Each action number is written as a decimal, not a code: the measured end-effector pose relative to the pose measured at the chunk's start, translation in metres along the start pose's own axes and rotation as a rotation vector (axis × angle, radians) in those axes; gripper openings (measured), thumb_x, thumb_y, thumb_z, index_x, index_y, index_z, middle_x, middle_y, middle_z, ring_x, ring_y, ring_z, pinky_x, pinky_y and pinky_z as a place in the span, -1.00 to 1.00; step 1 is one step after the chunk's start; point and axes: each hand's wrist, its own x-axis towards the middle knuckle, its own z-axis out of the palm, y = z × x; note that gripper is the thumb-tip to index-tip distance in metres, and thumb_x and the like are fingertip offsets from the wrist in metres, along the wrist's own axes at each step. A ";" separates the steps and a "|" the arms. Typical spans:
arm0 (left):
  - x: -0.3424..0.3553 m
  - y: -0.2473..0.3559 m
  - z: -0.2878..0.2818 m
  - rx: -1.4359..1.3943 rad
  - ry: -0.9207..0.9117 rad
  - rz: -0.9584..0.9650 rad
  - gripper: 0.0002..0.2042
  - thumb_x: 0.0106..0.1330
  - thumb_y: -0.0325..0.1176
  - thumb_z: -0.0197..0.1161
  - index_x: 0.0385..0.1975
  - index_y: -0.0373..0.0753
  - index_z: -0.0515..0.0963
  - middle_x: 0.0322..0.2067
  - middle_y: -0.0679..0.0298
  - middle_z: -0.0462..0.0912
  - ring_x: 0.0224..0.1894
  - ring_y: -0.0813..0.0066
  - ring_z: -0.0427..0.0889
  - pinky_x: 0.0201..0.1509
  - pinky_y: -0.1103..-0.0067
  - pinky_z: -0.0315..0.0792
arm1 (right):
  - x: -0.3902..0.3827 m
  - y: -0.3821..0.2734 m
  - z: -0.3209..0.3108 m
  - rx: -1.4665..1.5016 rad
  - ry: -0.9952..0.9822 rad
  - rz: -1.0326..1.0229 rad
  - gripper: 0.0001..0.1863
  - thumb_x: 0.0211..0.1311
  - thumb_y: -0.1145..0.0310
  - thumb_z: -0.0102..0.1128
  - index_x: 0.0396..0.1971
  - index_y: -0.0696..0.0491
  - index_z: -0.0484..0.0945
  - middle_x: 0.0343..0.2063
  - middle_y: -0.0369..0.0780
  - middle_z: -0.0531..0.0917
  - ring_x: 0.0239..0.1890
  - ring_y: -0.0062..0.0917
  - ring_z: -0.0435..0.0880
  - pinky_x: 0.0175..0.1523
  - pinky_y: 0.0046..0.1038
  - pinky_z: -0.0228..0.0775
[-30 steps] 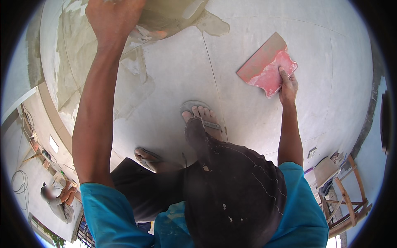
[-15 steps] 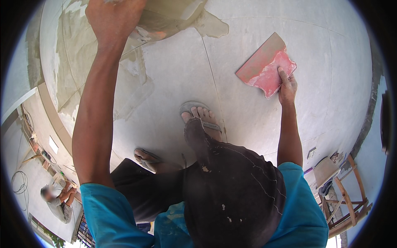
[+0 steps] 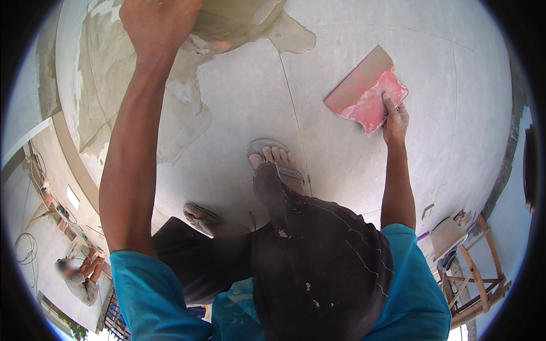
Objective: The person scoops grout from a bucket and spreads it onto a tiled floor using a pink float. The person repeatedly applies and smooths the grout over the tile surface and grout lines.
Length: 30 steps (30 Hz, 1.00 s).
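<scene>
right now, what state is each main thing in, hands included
left hand: over paste, fingers hidden
right hand: closed on red plate
red plate: held, paste-smeared
paste: spread unevenly over floor
sandals: worn
trousers: flecked
other person: seated

Left of the red spreader (image 3: 367, 94), itself banded greyish brown, olive-grey coating (image 3: 242, 23) mottles the pale grey floor (image 3: 347, 159), while below the spreader show bright blue sleeves (image 3: 415, 278) and black trousers (image 3: 324, 256) flecked with white.
</scene>
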 end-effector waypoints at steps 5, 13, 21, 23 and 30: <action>0.004 0.010 -0.007 -0.098 -0.076 -0.202 -0.49 -0.01 -0.41 0.33 0.02 -0.37 0.49 -0.24 0.00 0.64 -0.20 0.18 0.65 -0.05 0.40 0.50 | -0.001 -0.002 0.001 0.018 -0.006 0.003 -0.46 0.26 0.37 0.29 0.17 0.27 0.38 0.06 -0.15 0.56 0.11 -0.48 0.53 0.23 -0.42 0.33; 0.003 -0.060 -0.037 -0.495 0.079 -0.597 -0.64 0.07 -0.40 0.42 -0.15 -0.37 0.50 -0.26 0.16 0.65 -0.27 0.39 0.65 -0.17 0.51 0.53 | -0.025 -0.064 0.029 0.082 -0.118 0.037 -0.59 0.30 0.45 0.20 0.11 0.21 0.40 -0.01 -0.13 0.59 0.03 -0.46 0.60 0.16 -0.39 0.49; -0.026 -0.150 -0.139 -0.690 0.189 -0.993 -0.75 0.29 -0.41 0.26 -0.11 -0.37 0.48 -0.16 0.13 0.58 -0.10 0.31 0.60 -0.01 0.41 0.54 | -0.065 -0.150 0.166 -0.794 -0.629 -0.639 -0.53 0.20 0.65 0.03 0.14 0.06 0.44 -0.09 -0.14 0.62 -0.13 -0.34 0.63 -0.10 -0.35 0.49; -0.039 -0.176 -0.182 -0.698 0.202 -1.039 -0.74 0.34 -0.37 0.20 -0.08 -0.38 0.46 -0.09 0.11 0.54 -0.04 0.29 0.57 0.07 0.38 0.52 | -0.088 -0.133 0.209 -0.968 -0.800 -0.821 -0.46 0.11 0.59 0.07 0.16 0.00 0.44 -0.06 -0.14 0.55 -0.03 -0.30 0.56 -0.12 -0.34 0.52; -0.075 -0.188 -0.293 -0.706 0.241 -1.069 -0.81 0.33 -0.34 0.19 -0.18 -0.31 0.49 -0.18 0.22 0.54 -0.10 0.35 0.57 0.11 0.41 0.50 | -0.168 -0.004 0.301 -1.219 -1.291 -1.198 -0.37 0.15 0.37 0.09 0.25 0.27 0.28 0.05 0.02 0.47 0.10 -0.22 0.52 0.00 -0.29 0.54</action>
